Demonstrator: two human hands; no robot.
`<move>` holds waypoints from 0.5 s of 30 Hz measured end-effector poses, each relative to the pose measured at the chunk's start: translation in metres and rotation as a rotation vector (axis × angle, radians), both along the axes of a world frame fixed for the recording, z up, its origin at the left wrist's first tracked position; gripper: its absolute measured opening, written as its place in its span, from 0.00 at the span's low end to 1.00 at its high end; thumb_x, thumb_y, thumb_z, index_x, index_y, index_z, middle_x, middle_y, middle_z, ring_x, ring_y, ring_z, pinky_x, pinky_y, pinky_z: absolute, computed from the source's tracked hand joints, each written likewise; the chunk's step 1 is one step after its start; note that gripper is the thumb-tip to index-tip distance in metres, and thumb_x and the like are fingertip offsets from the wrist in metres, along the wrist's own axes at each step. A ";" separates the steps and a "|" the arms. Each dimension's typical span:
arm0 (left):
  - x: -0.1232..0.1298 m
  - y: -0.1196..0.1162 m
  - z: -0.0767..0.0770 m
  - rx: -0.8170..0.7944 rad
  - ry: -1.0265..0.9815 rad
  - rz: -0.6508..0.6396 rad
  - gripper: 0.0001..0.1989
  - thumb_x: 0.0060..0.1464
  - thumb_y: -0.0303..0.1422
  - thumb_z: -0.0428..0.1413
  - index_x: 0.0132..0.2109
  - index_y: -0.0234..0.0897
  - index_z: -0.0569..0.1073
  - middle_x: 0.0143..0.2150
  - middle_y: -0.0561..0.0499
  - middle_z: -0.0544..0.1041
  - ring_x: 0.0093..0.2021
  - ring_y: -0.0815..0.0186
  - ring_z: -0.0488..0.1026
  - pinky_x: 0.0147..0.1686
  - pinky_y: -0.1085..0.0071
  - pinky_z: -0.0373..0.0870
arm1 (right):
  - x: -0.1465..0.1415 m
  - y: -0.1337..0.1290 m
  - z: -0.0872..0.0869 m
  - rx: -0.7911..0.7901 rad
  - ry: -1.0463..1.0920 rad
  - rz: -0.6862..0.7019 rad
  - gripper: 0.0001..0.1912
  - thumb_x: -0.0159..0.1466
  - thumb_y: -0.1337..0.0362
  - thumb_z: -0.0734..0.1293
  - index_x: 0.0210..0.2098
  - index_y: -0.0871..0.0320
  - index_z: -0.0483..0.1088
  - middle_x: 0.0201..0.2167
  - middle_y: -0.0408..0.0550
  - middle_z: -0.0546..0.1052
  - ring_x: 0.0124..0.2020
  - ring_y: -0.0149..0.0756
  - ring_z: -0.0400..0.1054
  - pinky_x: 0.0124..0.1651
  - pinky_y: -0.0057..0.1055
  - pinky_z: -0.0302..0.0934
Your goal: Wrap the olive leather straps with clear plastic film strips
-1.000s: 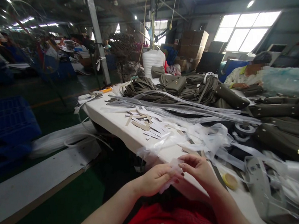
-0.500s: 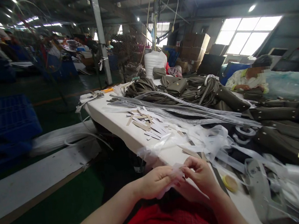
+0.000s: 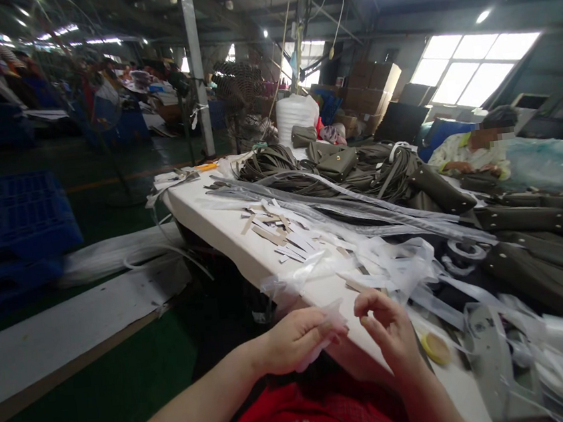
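Note:
My left hand [image 3: 295,340] is closed on a crumpled piece of thin, translucent plastic film [image 3: 336,311], above the near edge of the white table [image 3: 212,221]. A little to the right is my right hand [image 3: 392,330], its thumb and forefinger curved but apart. No object shows between them. A yellow roll of tape [image 3: 435,348] lies beside my right wrist. Just beyond my hands are loose strips of clear plastic [image 3: 392,260] and a scatter of grey and white paper strips [image 3: 284,234].
Dark olive straps [image 3: 269,164] and bags [image 3: 543,264] are piled across the far and right side. A grey tape dispenser [image 3: 492,350] stands at the near right. Another person [image 3: 471,151] sits across the table. Blue pallets [image 3: 11,219] are stacked on the left.
My right hand has drawn away from the film and its thumb and forefinger have parted. My left hand keeps hold of the film. The view has shifted slightly.

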State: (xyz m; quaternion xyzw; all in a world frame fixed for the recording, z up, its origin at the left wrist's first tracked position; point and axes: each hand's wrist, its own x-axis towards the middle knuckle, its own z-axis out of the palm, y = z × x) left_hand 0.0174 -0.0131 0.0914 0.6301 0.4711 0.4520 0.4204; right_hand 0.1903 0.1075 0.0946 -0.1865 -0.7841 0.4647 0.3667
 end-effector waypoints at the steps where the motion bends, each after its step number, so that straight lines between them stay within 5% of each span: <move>1: -0.001 0.001 0.000 0.010 0.024 0.007 0.30 0.67 0.49 0.38 0.46 0.31 0.76 0.41 0.44 0.76 0.41 0.63 0.71 0.45 0.69 0.68 | 0.000 -0.002 0.000 0.031 -0.037 0.004 0.12 0.61 0.53 0.68 0.33 0.56 0.72 0.27 0.46 0.72 0.29 0.36 0.65 0.33 0.32 0.61; 7: 0.000 0.007 -0.001 0.036 0.137 0.002 0.27 0.68 0.46 0.38 0.36 0.32 0.74 0.31 0.50 0.69 0.34 0.67 0.66 0.40 0.72 0.65 | -0.007 -0.009 -0.003 0.097 -0.127 0.044 0.07 0.61 0.61 0.69 0.29 0.54 0.78 0.23 0.45 0.74 0.27 0.35 0.67 0.30 0.31 0.61; 15: 0.002 0.021 0.002 0.055 0.095 -0.033 0.24 0.67 0.46 0.42 0.40 0.33 0.74 0.35 0.49 0.73 0.36 0.65 0.67 0.41 0.72 0.65 | -0.016 0.001 -0.023 0.155 -0.088 -0.049 0.16 0.59 0.61 0.68 0.19 0.56 0.62 0.19 0.40 0.66 0.23 0.31 0.60 0.28 0.28 0.54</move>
